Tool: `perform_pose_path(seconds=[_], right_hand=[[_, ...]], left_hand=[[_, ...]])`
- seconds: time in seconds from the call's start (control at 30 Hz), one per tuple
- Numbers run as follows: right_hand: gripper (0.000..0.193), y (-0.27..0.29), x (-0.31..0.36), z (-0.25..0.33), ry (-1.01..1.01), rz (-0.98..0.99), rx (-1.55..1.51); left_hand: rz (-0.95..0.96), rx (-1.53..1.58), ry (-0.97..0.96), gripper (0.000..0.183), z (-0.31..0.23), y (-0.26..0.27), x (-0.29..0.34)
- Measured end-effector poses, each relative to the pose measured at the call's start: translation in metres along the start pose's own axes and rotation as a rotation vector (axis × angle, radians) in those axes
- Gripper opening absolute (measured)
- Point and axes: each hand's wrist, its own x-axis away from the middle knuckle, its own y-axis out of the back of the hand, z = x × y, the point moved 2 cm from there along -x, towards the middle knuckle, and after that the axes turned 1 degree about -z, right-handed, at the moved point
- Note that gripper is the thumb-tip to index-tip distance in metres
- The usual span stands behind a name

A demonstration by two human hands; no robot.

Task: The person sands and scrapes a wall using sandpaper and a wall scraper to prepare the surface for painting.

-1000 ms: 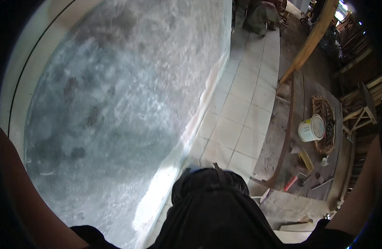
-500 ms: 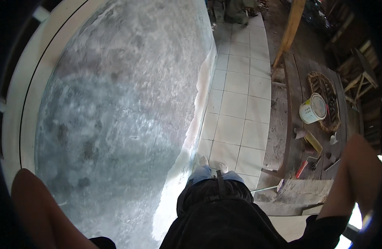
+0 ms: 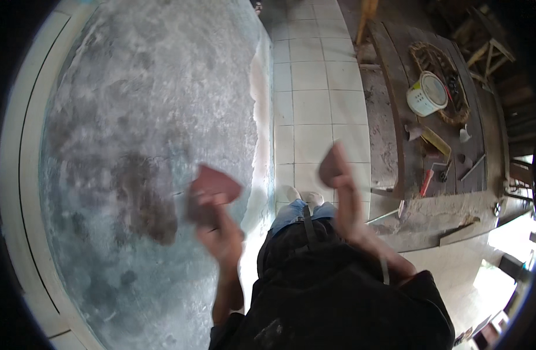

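Observation:
My left hand [image 3: 222,236] is closed on a reddish-brown piece of sandpaper [image 3: 216,184], held up before the mottled grey wall [image 3: 128,116]. A gap between the sheet and the wall cannot be judged. Over the tiles, my right hand [image 3: 348,204] grips another piece of reddish-brown sandpaper [image 3: 329,169], its fingers pressed round the edge. Both hands are slightly smeared by motion. Along the wall's right side runs a whitish band [image 3: 259,81], and a dark damp-looking patch [image 3: 145,198] lies left of my left hand.
Pale floor tiles [image 3: 312,76] stretch ahead of my feet. At the right stands a dark wooden table [image 3: 390,70] bearing a white bucket [image 3: 426,96], an oval woven tray [image 3: 461,108], a yellow paint roller [image 3: 436,140] and a red-handled tool [image 3: 426,182]. A pale frame [image 3: 17,157] borders the wall's left.
Both arms have swung inward from the outer sides. My hands, out of sight before, now show in front of me with sandpaper. The view has shifted, moving the table up and left.

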Motion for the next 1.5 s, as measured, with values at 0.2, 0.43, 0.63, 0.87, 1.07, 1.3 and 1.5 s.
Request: perform_pose_path(seconds=[0.2,0.43,0.63,0.87,1.07,1.3,1.5], right_hand=[[0.055,-0.083,0.018,-0.017,0.378,0.383,0.135],[0.055,-0.096,0.021,-0.01,0.279,0.514,0.227],[0.054,-0.096,0.029,0.002,0.399,0.527,0.403],[0.055,-0.098,0.027,-0.003,0.362,0.532,0.384],[0.058,-0.103,0.012,-0.014,0.107,0.569,-0.181],[0.057,-0.103,0.008,-0.027,-0.44,0.478,-0.924],[0.058,-0.118,0.004,-0.038,-0.274,0.38,-0.516]], left_hand=[[0.376,0.578,0.347,0.034,-0.003,-0.065,0.045],[0.425,0.654,0.448,0.035,0.013,-0.054,0.052],[0.453,0.755,0.471,0.038,0.023,-0.05,0.058],[0.55,0.86,0.407,0.044,0.043,-0.05,0.06],[0.525,0.63,0.545,0.036,0.034,-0.055,0.048],[0.485,0.583,0.5,0.036,0.054,-0.053,0.037],[0.566,0.538,0.429,0.039,0.029,-0.063,0.037]])
